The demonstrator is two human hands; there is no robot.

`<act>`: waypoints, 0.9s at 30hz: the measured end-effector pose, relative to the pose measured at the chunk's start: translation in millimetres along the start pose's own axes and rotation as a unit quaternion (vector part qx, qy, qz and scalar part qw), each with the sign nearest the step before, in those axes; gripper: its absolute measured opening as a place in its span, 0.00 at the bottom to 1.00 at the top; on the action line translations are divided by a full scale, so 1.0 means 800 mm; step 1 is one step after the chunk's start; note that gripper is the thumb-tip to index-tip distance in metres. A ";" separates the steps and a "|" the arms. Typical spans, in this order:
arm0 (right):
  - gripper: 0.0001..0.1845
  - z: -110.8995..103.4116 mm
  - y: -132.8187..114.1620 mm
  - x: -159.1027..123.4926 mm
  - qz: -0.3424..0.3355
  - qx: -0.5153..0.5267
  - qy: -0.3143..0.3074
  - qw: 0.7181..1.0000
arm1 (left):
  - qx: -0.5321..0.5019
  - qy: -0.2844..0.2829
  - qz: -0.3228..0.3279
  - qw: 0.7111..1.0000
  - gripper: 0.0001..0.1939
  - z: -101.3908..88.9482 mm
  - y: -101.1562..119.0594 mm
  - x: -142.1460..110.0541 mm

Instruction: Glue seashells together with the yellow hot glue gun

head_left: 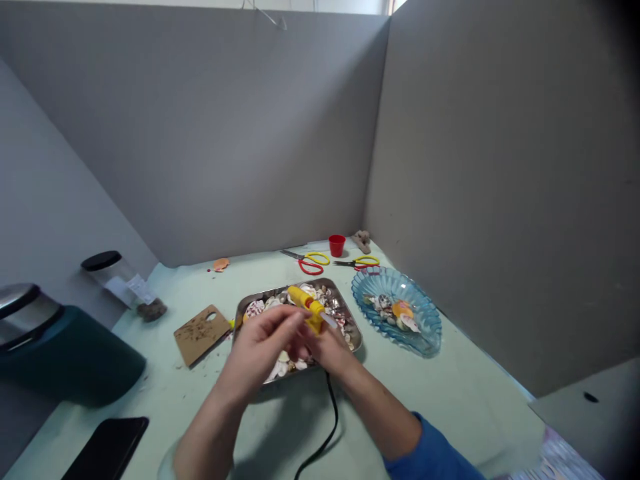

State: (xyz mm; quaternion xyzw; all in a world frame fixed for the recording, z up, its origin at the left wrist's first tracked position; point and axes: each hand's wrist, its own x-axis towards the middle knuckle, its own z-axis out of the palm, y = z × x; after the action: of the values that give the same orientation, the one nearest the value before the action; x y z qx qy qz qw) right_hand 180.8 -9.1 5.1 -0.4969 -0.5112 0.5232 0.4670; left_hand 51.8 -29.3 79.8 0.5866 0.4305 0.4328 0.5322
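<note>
My right hand (323, 345) is wrapped round a yellow hot glue gun (300, 296), held above a metal tray (356, 333). A pale glue stick (329, 320) pokes out of the gun, and a black cord (334, 407) hangs below it. Close beside the gun, my left hand (270, 337) has its fingers pinched together; what they hold, if anything, is hidden. Many seashells (300, 365) fill the tray, partly covered by both hands.
On the right is a blue glass dish (425, 320) with several shells. Two scissors (311, 267) and a red cup (337, 245) stand behind. A brown board (201, 333), a jar (123, 283), a dark green flask (75, 357) and a black phone-like slab (107, 447) lie left. Grey partitions (225, 133) enclose the table.
</note>
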 end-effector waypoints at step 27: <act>0.13 0.011 0.033 0.014 -0.118 -0.113 0.054 0.985 | 0.576 -0.014 0.001 0.818 0.14 -0.075 -0.101 0.012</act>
State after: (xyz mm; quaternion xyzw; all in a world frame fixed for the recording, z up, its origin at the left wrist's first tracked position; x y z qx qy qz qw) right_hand 171.5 0.0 -21.9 -0.5101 -0.5961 0.3755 0.4934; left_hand -7.6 0.2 2.9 0.7923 0.5932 0.0988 0.1028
